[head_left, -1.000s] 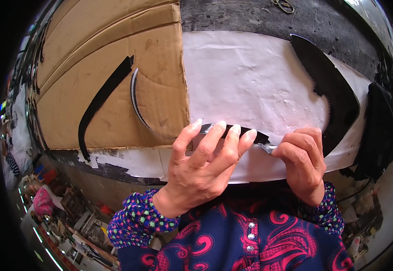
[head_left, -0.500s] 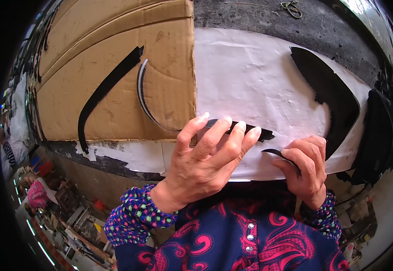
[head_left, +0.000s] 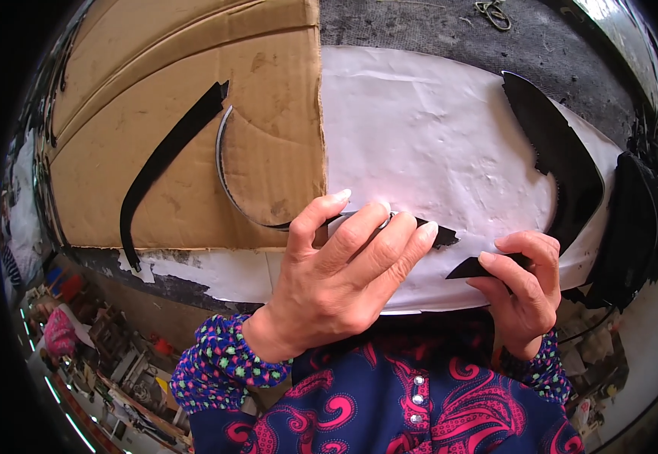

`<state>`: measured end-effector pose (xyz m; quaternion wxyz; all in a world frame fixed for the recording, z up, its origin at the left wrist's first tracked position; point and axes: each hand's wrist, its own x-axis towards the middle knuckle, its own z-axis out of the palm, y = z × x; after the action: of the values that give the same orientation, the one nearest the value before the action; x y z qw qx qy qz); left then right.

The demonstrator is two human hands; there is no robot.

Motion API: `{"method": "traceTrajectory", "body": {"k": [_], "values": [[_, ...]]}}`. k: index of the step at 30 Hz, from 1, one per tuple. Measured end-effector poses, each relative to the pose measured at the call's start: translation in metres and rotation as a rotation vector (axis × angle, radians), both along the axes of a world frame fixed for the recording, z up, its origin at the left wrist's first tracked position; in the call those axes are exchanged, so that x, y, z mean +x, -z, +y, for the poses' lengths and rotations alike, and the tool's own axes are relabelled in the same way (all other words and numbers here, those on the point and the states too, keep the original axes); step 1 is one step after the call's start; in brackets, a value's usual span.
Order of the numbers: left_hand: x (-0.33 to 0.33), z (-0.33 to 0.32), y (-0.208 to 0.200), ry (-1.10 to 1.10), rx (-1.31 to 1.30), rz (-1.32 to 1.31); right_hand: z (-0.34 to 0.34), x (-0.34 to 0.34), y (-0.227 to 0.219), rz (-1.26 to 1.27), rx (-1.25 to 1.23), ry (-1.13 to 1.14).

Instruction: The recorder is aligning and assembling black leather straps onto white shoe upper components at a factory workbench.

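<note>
On the sheet's near part, my left hand (head_left: 336,272) presses its curved fingers down over a thin black strip with a pale edge. The strip (head_left: 223,170) curls away to the left over the cardboard; its ragged black end (head_left: 444,235) pokes out past my fingertips, and the middle is hidden under the hand. To the right, my right hand (head_left: 529,284) pinches the near end of a wide, curved black piece (head_left: 578,174) between thumb and fingers. A pointed tip sticks out left of the pinch, close to my left fingertips. The piece's far part rests on the white sheet.
Brown cardboard (head_left: 276,68) covers the left of the table, with another bent black strip (head_left: 166,163) on it. A white sheet (head_left: 404,113) lies beside it. Dark folded material (head_left: 622,223) hangs at the right edge. A small cord loop (head_left: 493,15) lies at the back.
My right hand has shifted slightly right and nearer, and its fingers have opened out around the black piece's end. That tip now shows broader. The left hand stays on the strip.
</note>
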<state>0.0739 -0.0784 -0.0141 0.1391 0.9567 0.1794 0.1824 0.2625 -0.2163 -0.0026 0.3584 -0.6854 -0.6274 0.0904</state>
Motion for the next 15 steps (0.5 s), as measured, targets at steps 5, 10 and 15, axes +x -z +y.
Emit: {"method": "traceTrajectory", "body": {"k": [5, 10, 15], "values": [[0.002, 0.001, 0.0, -0.001, -0.008, -0.009, 0.007, -0.006, 0.002, 0.013, -0.023, 0.073], [0.003, 0.001, 0.0, 0.0, 0.0, -0.015, 0.011, -0.009, 0.004, 0.036, -0.029, 0.123], [0.007, -0.001, 0.0, -0.001, 0.008, -0.018, 0.011, -0.011, 0.004, 0.033, -0.029, 0.156]]}}
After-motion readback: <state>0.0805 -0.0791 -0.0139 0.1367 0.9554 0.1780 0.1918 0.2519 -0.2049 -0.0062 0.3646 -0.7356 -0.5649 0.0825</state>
